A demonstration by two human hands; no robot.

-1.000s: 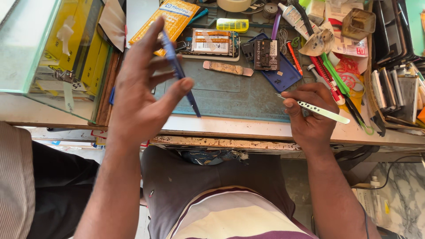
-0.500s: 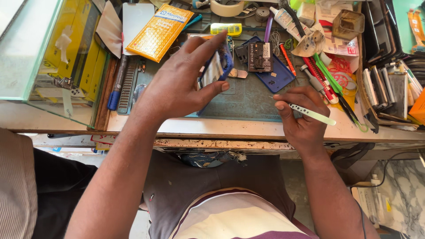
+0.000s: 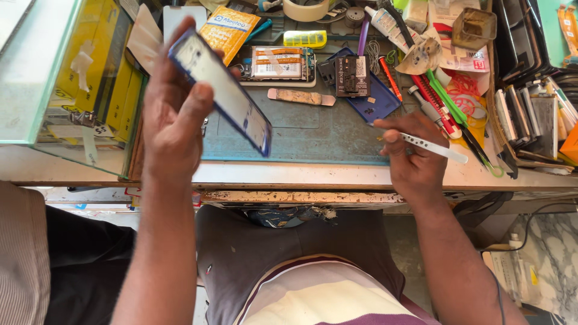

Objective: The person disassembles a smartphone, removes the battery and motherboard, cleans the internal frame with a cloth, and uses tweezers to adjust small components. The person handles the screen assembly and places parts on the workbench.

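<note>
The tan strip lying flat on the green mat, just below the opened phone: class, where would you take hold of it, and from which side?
Judging by its pose, pinch the tan strip across its narrow width at one rounded end, coming from above. It lies flat and thin on the green mat, so a fingertip would probably have to lift an end first. The near side is open.

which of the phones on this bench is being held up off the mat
The blue-edged phone in the left hand, tilted above the mat. The opened phone and the dark blue one lie flat.

Phone repair shop: opened phone (image 3: 282,62), tools, parts on cluttered bench (image 3: 337,174).
</note>
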